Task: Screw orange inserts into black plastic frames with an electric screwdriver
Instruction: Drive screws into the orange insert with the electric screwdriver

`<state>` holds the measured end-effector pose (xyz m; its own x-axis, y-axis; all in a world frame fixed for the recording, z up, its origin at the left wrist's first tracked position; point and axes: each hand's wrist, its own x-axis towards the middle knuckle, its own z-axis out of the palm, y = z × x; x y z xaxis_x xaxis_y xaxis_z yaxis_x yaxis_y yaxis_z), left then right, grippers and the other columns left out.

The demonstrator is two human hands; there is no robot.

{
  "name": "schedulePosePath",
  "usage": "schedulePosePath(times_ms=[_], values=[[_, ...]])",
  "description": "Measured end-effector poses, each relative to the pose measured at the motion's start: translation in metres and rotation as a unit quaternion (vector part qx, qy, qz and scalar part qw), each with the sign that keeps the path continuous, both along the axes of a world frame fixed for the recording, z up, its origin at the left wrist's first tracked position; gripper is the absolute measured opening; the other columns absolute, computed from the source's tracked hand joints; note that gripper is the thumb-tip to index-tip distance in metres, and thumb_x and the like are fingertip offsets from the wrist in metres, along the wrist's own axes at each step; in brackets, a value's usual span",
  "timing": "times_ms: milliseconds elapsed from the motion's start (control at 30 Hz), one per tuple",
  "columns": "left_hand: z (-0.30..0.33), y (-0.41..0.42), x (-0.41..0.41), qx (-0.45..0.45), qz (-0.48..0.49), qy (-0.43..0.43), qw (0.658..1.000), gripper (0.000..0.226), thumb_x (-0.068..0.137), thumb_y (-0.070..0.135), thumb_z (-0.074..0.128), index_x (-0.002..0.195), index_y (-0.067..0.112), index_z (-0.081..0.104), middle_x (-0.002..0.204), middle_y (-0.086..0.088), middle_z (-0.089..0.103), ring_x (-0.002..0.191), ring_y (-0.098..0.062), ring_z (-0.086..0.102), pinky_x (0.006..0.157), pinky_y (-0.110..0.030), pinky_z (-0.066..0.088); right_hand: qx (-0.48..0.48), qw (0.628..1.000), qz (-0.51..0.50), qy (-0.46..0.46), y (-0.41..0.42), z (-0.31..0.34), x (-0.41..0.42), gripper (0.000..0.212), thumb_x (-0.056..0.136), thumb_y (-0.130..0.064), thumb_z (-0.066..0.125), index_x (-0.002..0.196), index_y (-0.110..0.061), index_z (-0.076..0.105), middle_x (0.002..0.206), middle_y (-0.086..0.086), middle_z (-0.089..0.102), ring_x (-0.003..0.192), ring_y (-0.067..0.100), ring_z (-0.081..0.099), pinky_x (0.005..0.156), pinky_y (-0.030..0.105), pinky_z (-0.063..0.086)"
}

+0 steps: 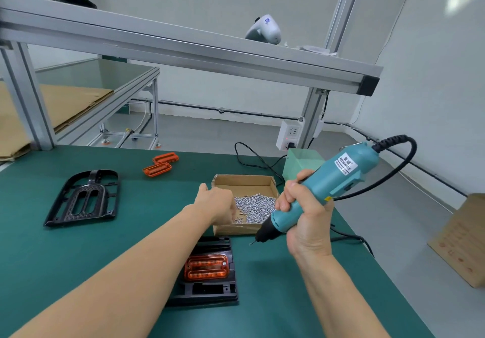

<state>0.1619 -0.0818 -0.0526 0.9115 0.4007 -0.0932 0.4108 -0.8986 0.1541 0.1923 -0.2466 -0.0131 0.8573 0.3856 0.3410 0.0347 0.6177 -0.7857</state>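
Note:
A black plastic frame (210, 289) lies near me on the green mat, partly under my left forearm, with an orange insert (206, 267) seated in it. My right hand (301, 214) grips a teal electric screwdriver (322, 183), tilted, its bit (252, 242) hanging above the mat just right of the frame. My left hand (217, 202) reaches into a cardboard box (245, 180) of small silver screws (256, 208); its fingertips are hidden, so I cannot tell whether it holds a screw. A second black frame (84, 198) lies at the left. Two loose orange inserts (160, 164) sit behind.
A pale green power unit (301, 160) stands behind the box, with black cables running to a white socket (288, 134) on the aluminium post. An aluminium shelf beam (183, 49) crosses overhead with a white device (265, 30) on it. A brown carton (464, 240) stands off the table's right edge.

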Motion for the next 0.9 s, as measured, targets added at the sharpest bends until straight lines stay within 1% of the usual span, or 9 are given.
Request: schedulePosePath(times_ms=[133, 200, 300, 400, 500, 600, 700, 800, 900], values=[[-0.001, -0.002, 0.002, 0.028, -0.034, 0.031, 0.999, 0.030, 0.092, 0.013, 0.044, 0.063, 0.016, 0.041, 0.068, 0.001, 0.045, 0.077, -0.024, 0.042, 0.104, -0.044, 0.022, -0.004, 1.000, -0.002, -0.006, 0.001, 0.000, -0.001, 0.025, 0.068, 0.000, 0.059, 0.070, -0.026, 0.057, 0.051, -0.001, 0.041, 0.042, 0.015, 0.039, 0.048, 0.026, 0.041], [0.000, -0.002, 0.002, 0.056, -0.057, 0.046, 0.996, 0.036, 0.095, 0.013, 0.041, 0.060, 0.015, 0.034, 0.068, -0.003, 0.046, 0.080, -0.027, 0.046, 0.103, -0.043, 0.023, -0.007, 1.000, -0.001, -0.009, 0.001, 0.000, -0.002, 0.025, 0.068, 0.000, 0.059, 0.069, -0.026, 0.057, 0.050, -0.002, 0.040, 0.042, 0.015, 0.039, 0.048, 0.026, 0.041], [0.001, -0.003, 0.000, 0.044, -0.061, 0.033, 0.997, 0.031, 0.093, 0.009, 0.040, 0.062, 0.014, 0.037, 0.071, -0.006, 0.048, 0.079, -0.025, 0.044, 0.102, -0.044, 0.025, -0.006, 1.000, -0.001, -0.003, -0.001, 0.001, -0.002, 0.023, 0.068, -0.001, 0.059, 0.071, -0.024, 0.056, 0.050, -0.001, 0.040, 0.042, 0.015, 0.039, 0.048, 0.026, 0.041], [0.001, 0.001, -0.007, -0.093, -0.011, -0.098, 0.991, 0.019, 0.092, 0.012, 0.045, 0.076, 0.012, 0.055, 0.074, 0.003, 0.054, 0.076, -0.021, 0.048, 0.094, -0.036, 0.035, 0.001, 1.000, -0.007, 0.001, -0.005, 0.005, -0.001, 0.023, 0.068, -0.001, 0.058, 0.071, -0.024, 0.055, 0.050, 0.000, 0.039, 0.042, 0.015, 0.038, 0.049, 0.027, 0.040], [0.003, 0.001, -0.029, -0.294, 0.044, -0.248, 0.922, 0.016, 0.090, 0.012, 0.055, 0.077, 0.013, 0.065, 0.077, 0.001, 0.067, 0.071, -0.016, 0.056, 0.071, -0.027, 0.046, 0.017, 1.000, -0.012, 0.013, -0.006, 0.012, -0.001, 0.022, 0.067, -0.002, 0.058, 0.069, -0.024, 0.054, 0.050, -0.001, 0.038, 0.042, 0.015, 0.037, 0.048, 0.025, 0.039], [0.001, -0.008, -0.056, -0.458, 0.066, -0.334, 0.821, 0.015, 0.087, 0.007, 0.063, 0.074, 0.012, 0.067, 0.076, -0.002, 0.072, 0.072, -0.013, 0.060, 0.070, -0.023, 0.049, 0.051, 0.998, -0.004, 0.033, -0.006, 0.021, -0.005, 0.021, 0.068, -0.003, 0.055, 0.071, -0.023, 0.053, 0.052, -0.003, 0.037, 0.042, 0.013, 0.036, 0.048, 0.022, 0.038], [0.001, -0.022, -0.082, -0.610, 0.082, -0.373, 0.695, 0.005, 0.078, 0.007, 0.070, 0.074, 0.009, 0.068, 0.077, -0.007, 0.072, 0.069, -0.013, 0.059, 0.068, -0.022, 0.052, 0.094, 0.994, 0.019, 0.052, -0.004, 0.031, -0.011, 0.019, 0.070, -0.003, 0.053, 0.077, -0.020, 0.049, 0.053, -0.005, 0.036, 0.042, 0.011, 0.035, 0.049, 0.021, 0.039], [0.005, -0.035, -0.104, -0.697, 0.079, -0.402, 0.589, 0.010, 0.063, 0.007, 0.075, 0.070, 0.009, 0.068, 0.078, -0.012, 0.070, 0.068, -0.013, 0.063, 0.062, -0.022, 0.053, 0.124, 0.989, 0.048, 0.061, -0.003, 0.041, -0.020, 0.019, 0.072, -0.004, 0.050, 0.078, -0.021, 0.048, 0.053, -0.006, 0.035, 0.043, 0.010, 0.035, 0.048, 0.021, 0.038], [0.009, -0.045, -0.121, -0.718, 0.081, -0.422, 0.547, 0.013, 0.058, 0.006, 0.077, 0.065, 0.012, 0.067, 0.077, -0.014, 0.070, 0.068, -0.014, 0.066, 0.059, -0.022, 0.053, 0.143, 0.985, 0.072, 0.060, -0.002, 0.049, -0.031, 0.017, 0.074, -0.005, 0.049, 0.078, -0.022, 0.048, 0.054, -0.007, 0.034, 0.043, 0.008, 0.034, 0.048, 0.021, 0.038]])
